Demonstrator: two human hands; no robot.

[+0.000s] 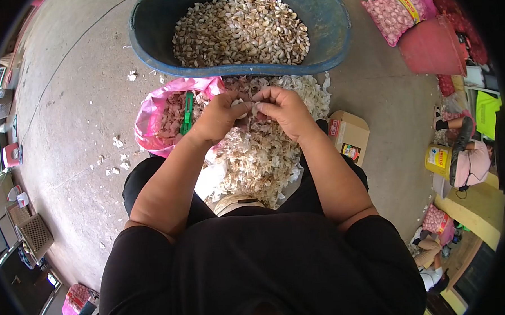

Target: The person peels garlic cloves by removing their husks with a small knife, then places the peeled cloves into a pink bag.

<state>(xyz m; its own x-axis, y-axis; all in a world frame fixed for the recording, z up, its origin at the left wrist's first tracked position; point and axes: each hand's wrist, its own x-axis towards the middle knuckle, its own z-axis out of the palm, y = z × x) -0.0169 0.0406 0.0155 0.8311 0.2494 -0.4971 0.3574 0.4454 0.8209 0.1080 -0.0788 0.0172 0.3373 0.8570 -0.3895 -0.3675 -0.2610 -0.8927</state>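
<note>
My left hand is closed around pale garlic, partly hidden by the fingers. Close beside it, my right hand pinches a small garlic clove between thumb and forefinger. Below both hands, a heap of garlic skins covers the floor between my legs. To the left lies a pink plastic bag, open, with garlic and loose skins inside. A green-handled tool, perhaps a cutter, rests on it. Beyond the hands stands a large dark blue tub holding many garlic cloves.
An opened cardboard box lies right of my leg. At the upper right are a mesh sack of garlic and a red tub. Another person sits at the far right by a yellow bucket. Scraps of skin dot the concrete floor.
</note>
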